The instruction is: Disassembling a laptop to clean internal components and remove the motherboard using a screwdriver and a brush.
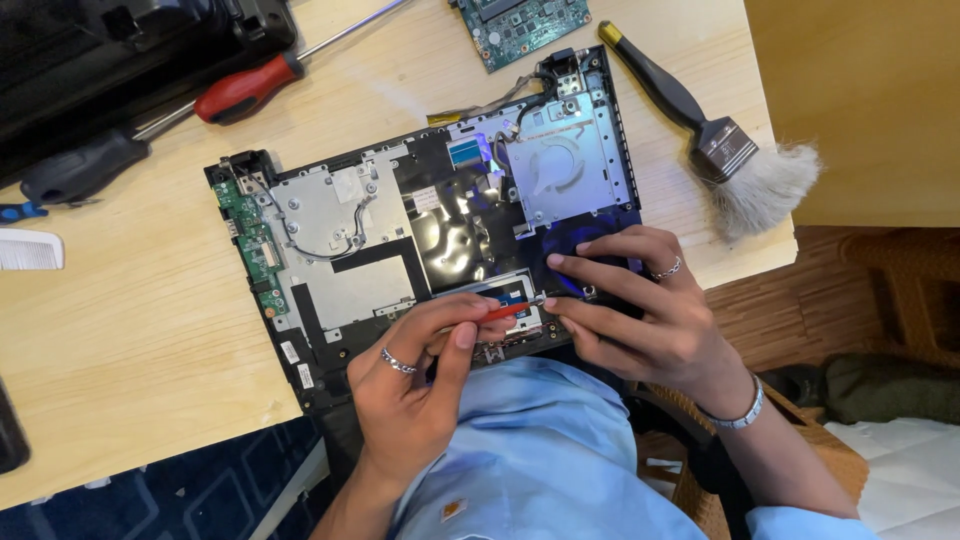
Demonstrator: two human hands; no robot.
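Observation:
An opened black laptop base (330,370) lies on the wooden table, its metal plates, cables and a green side board exposed. My left hand (405,385), with a ring on it, pinches a small red-handled screwdriver (506,312) whose tip points at the chassis's near edge by the touchpad bracket. My right hand (645,320), with a ring and a bracelet, rests on the right near corner of the base. Its fingertips touch the chassis right at the screwdriver's tip. Whatever lies under the tip is too small to make out.
A black-handled brush (725,150) with pale bristles lies right of the laptop. A green circuit board (520,25) sits at the top edge. A red-handled screwdriver (250,88), a black-handled one (80,170), a black case (120,45) and a white comb (30,250) lie at the left.

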